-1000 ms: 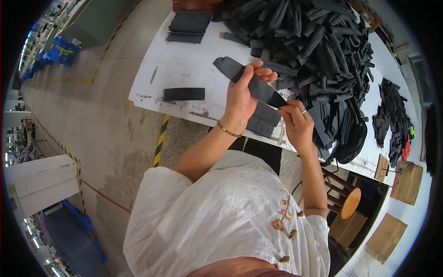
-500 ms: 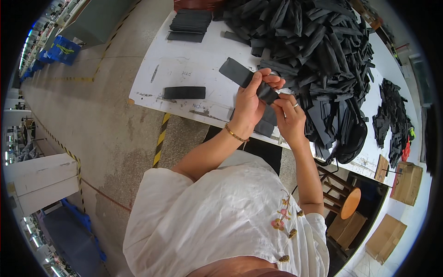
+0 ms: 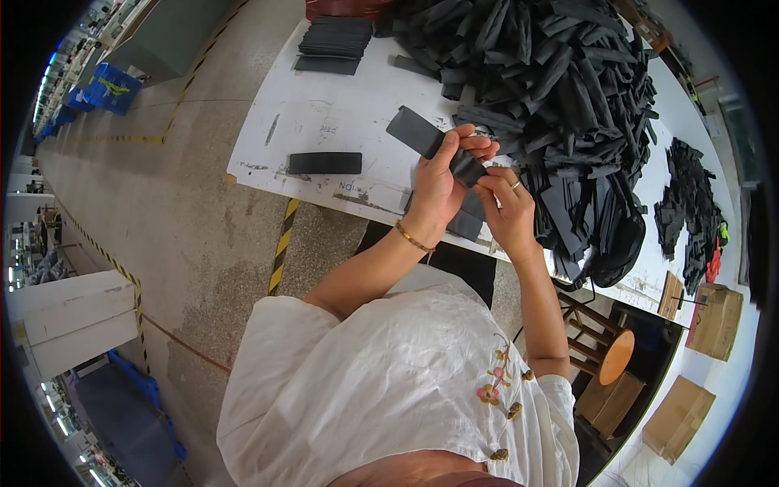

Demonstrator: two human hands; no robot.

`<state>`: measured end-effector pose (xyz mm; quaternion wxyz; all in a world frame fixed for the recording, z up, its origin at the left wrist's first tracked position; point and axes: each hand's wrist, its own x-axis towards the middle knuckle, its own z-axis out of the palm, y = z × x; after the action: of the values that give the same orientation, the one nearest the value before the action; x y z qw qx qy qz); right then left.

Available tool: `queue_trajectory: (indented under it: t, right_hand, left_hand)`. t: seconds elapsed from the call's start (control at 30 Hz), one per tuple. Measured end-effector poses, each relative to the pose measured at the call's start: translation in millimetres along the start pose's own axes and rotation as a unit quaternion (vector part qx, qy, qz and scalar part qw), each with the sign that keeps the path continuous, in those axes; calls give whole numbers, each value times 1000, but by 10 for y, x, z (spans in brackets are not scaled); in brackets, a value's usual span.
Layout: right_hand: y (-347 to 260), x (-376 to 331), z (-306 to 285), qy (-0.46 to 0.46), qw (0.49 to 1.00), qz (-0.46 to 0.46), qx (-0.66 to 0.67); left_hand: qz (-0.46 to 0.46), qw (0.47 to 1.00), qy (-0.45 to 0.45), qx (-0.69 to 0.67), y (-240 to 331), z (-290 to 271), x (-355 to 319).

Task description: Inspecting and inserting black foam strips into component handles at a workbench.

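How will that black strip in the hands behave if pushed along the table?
Probably floppy: the strip bends where the left hand and right hand pinch it. Likely light, held by fingertips alone. Flat, so it should slide rather than roll on the table.

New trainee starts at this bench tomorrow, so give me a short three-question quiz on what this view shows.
1. True or false: both hands grip the same dark strip.
2. Which wrist wears the gold bracelet? A left, B right.
3. Fill in: the single black strip lying alone on the white table is to the person's ____ of the hands.

Key:
1. True: left hand and right hand hold one dark strip.
2. A: bracelet.
3. Left: black strip, white table.
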<state>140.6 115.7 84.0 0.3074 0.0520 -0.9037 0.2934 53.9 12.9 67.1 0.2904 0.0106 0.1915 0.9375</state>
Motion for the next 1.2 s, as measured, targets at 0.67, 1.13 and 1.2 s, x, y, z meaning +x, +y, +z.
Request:
queue_trajectory:
  t: [0.67,1.13,1.2]
  right_hand:
    - [-52,92,247,100,835,377,389]
    - [-65,-181,352,117,885,325,312]
    - [-100,-206,369,110,883,323,321]
  left_hand:
    - [41,990,-82,103,138,-18,66]
    - [128,986,66,79,335,86,71]
    - [163,980,80,79,338,91,91]
